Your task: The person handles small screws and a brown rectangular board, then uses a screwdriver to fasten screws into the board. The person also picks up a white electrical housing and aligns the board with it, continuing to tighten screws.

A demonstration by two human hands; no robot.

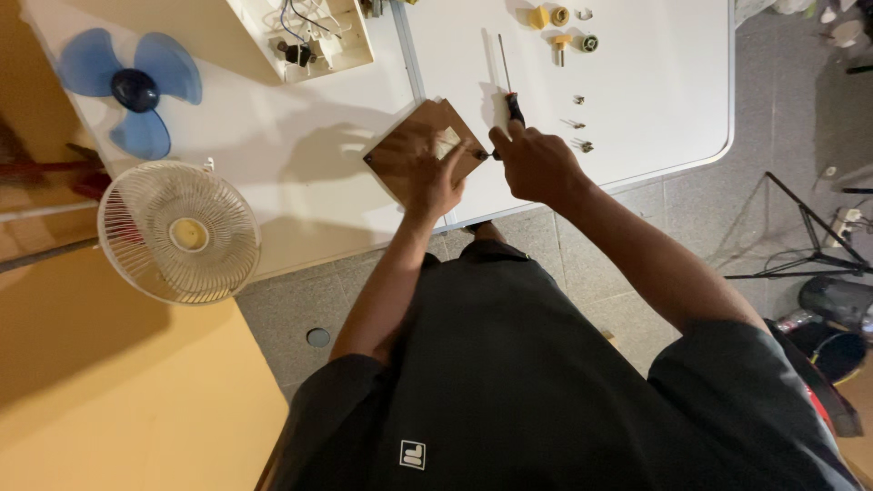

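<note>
We press our left hand (435,177) flat on the brown wooden board (420,145), fingers spread, its grip released, at the near edge of the white table (300,173). Our right hand (536,164) sits just beside the board, its grip clenched around a black-handled screwdriver (509,91) whose shaft points away. Small screws (578,123) lie near, a blue fan blade (132,91) well apart

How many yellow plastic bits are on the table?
2: one small yellow plastic cap at the white table's far edge, one yellow plastic peg just below. Others may be hidden.
</note>
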